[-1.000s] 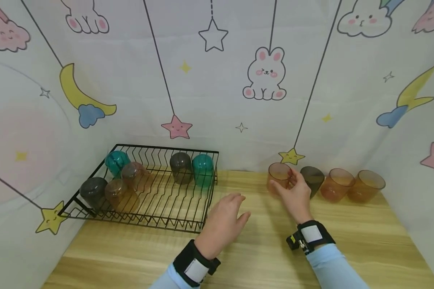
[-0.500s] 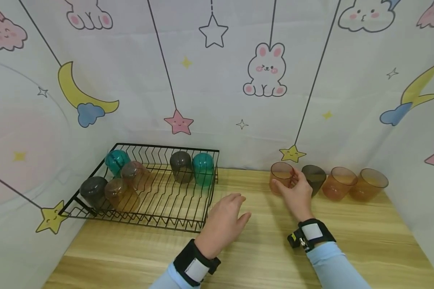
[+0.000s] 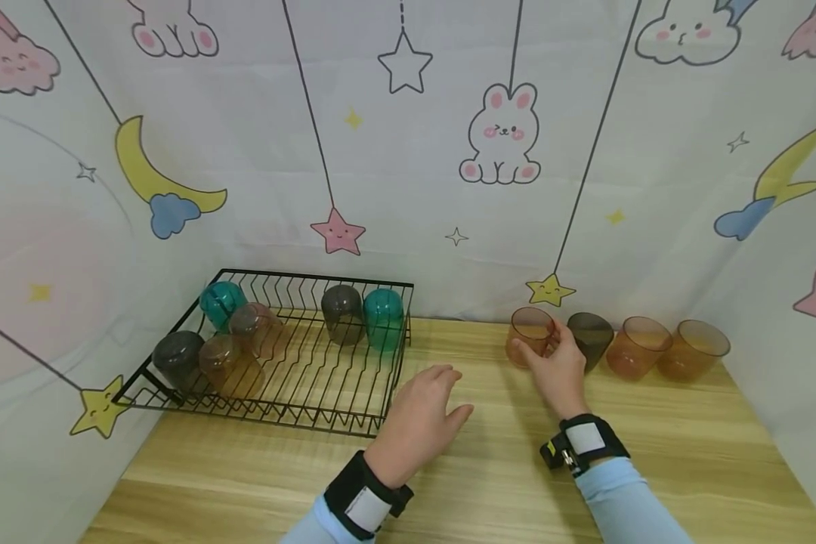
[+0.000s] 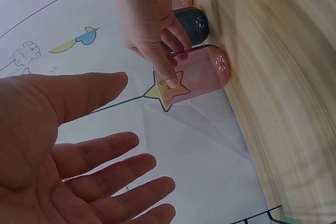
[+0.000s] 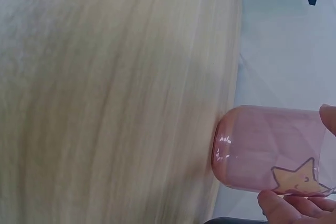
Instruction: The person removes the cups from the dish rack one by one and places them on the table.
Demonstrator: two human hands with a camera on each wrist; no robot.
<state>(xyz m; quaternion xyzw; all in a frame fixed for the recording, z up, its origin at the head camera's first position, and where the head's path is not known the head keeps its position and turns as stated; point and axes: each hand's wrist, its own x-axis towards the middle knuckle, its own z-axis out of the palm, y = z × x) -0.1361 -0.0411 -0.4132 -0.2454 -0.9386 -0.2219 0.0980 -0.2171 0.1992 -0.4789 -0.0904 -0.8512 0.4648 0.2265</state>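
My right hand [image 3: 561, 370] holds a clear pink cup [image 3: 525, 349] near its rim, thumb on one side and fingers on the other. The cup stands upright, its base on the wooden table in the right wrist view, where the fingertips [image 5: 278, 208] show at the rim end. To its right are a dark grey cup [image 3: 593, 344], another pink cup [image 3: 634, 355] and an amber cup [image 3: 688, 357], all mouth up. My left hand [image 3: 418, 423] hovers beside the rack's front right corner, holding nothing; its palm [image 4: 31, 182] and spread fingers show in the left wrist view.
A black wire rack [image 3: 319, 393] stands on the left of the table [image 3: 489, 483]. Upside down in it are a teal cup [image 3: 383, 317], a grey cup [image 3: 341, 313] and several others at its left end. A printed cloth [image 3: 415, 166] hangs behind.
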